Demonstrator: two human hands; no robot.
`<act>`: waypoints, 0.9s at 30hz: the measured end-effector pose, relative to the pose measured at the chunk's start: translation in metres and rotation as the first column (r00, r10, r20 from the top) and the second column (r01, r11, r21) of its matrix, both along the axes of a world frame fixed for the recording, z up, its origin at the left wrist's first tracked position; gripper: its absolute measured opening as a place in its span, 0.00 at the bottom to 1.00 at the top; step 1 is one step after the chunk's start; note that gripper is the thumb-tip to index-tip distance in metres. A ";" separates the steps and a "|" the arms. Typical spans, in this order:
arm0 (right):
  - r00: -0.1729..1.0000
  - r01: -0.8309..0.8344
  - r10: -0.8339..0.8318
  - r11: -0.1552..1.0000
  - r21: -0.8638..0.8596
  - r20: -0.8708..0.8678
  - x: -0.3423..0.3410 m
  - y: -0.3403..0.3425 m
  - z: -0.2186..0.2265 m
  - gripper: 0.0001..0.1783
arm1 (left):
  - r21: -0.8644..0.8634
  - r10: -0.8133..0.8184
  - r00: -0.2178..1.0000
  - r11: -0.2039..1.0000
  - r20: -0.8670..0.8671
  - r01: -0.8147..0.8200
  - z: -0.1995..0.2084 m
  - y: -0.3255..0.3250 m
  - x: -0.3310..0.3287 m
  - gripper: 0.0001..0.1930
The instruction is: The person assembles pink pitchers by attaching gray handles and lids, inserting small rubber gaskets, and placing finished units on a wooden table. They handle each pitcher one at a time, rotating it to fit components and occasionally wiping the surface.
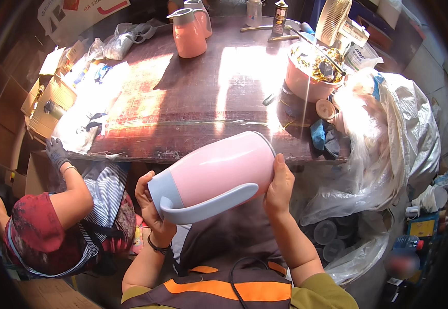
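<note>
A pink thermos jug point(218, 167) with a grey-blue collar and handle lies sideways in the air between my hands, in front of the table's near edge. My left hand point(154, 211) is closed round the grey collar end, near where the handle joins. At the opposite end, my right hand point(279, 188) grips the rounded base, thumb along its rim. The handle point(211, 203) faces me and slants up toward the right. What the fingers do behind the jug is hidden.
Two pink jugs point(189, 38) stand at the table's point(182, 113) far side. A pink bucket point(306, 82) of gold-coloured parts, a fan point(332, 23) and a spray can point(280, 15) are right. Plastic sacks point(383, 139) hang at the right edge. A co-worker point(54, 221) sits left, gloved hand by an open carton point(54, 105).
</note>
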State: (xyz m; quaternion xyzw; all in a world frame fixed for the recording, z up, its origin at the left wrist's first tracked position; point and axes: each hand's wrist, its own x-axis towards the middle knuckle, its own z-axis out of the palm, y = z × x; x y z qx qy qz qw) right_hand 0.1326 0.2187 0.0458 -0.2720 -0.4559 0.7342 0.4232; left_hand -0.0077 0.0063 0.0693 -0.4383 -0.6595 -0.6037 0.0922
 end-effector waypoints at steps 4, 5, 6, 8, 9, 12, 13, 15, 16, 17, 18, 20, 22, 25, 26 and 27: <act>0.981 0.173 -0.192 0.935 0.311 0.029 0.004 -0.019 0.014 0.24 | 0.177 -0.046 0.910 0.984 0.413 -0.030 -0.002 0.004 0.004 0.28; 0.969 0.213 -0.246 0.867 0.450 0.015 0.006 -0.025 0.023 0.24 | 0.225 -0.116 0.838 0.974 0.533 -0.008 -0.010 0.001 0.001 0.29; 0.955 0.246 -0.296 0.777 0.579 -0.008 0.008 -0.030 0.027 0.24 | 0.276 -0.188 0.748 0.961 0.636 0.007 -0.014 -0.003 0.000 0.30; 0.975 0.157 -0.211 0.463 0.872 -0.063 0.020 -0.027 0.022 0.23 | 0.284 -0.245 0.338 0.957 0.909 -0.068 -0.025 0.003 -0.020 0.29; 0.988 0.103 -0.139 0.310 0.945 -0.062 0.026 -0.027 0.034 0.22 | 0.291 -0.290 0.096 0.957 0.952 0.000 -0.033 -0.002 -0.026 0.29; 0.997 0.071 0.034 0.090 0.993 -0.074 0.039 -0.016 0.031 0.21 | 0.283 -0.243 -0.246 0.948 0.938 0.143 -0.031 -0.006 -0.025 0.27; 0.995 0.069 0.071 0.085 0.994 -0.075 0.044 -0.013 0.026 0.21 | 0.254 -0.205 -0.263 0.952 0.943 0.168 -0.036 -0.009 -0.025 0.27; 0.992 0.058 0.111 0.068 0.996 -0.066 0.052 -0.017 0.022 0.22 | 0.223 -0.182 -0.232 0.961 0.956 0.165 -0.048 -0.015 -0.031 0.26; 0.989 0.027 0.142 0.082 0.996 -0.039 0.056 -0.020 0.023 0.21 | 0.222 -0.194 -0.185 0.965 0.963 0.142 -0.053 -0.013 -0.034 0.25; 0.991 0.027 0.131 0.100 0.995 -0.040 0.053 -0.020 0.021 0.22 | 0.221 -0.204 -0.138 0.968 0.969 0.119 -0.054 -0.012 -0.038 0.25; 0.992 0.028 0.119 0.119 0.993 -0.042 0.050 -0.019 0.019 0.23 | 0.353 -0.346 -0.072 0.925 0.935 0.138 -0.049 -0.017 -0.042 0.25; 0.997 -0.063 0.080 0.609 0.790 0.018 0.035 -0.025 0.017 0.30 | 0.260 -0.231 0.362 0.965 0.903 -0.032 -0.028 -0.003 -0.036 0.27; 0.997 -0.077 0.066 0.962 0.261 0.050 0.014 -0.024 0.038 0.28 | 0.032 -0.021 0.846 0.999 0.532 0.004 -0.010 -0.009 -0.030 0.32; 0.987 -0.065 0.051 0.994 0.090 0.154 0.000 -0.008 0.009 0.28 | 0.068 -0.007 0.957 0.998 0.289 -0.014 0.001 0.002 -0.016 0.45; 0.989 -0.003 -0.029 0.976 0.220 0.144 -0.001 -0.009 0.010 0.28 | 0.088 -0.020 0.965 0.996 0.263 -0.003 0.000 0.003 -0.013 0.41; 0.987 0.058 -0.107 0.937 0.344 0.123 0.001 -0.013 0.014 0.28 | 0.108 -0.047 0.933 0.994 0.357 0.008 0.003 0.004 -0.010 0.40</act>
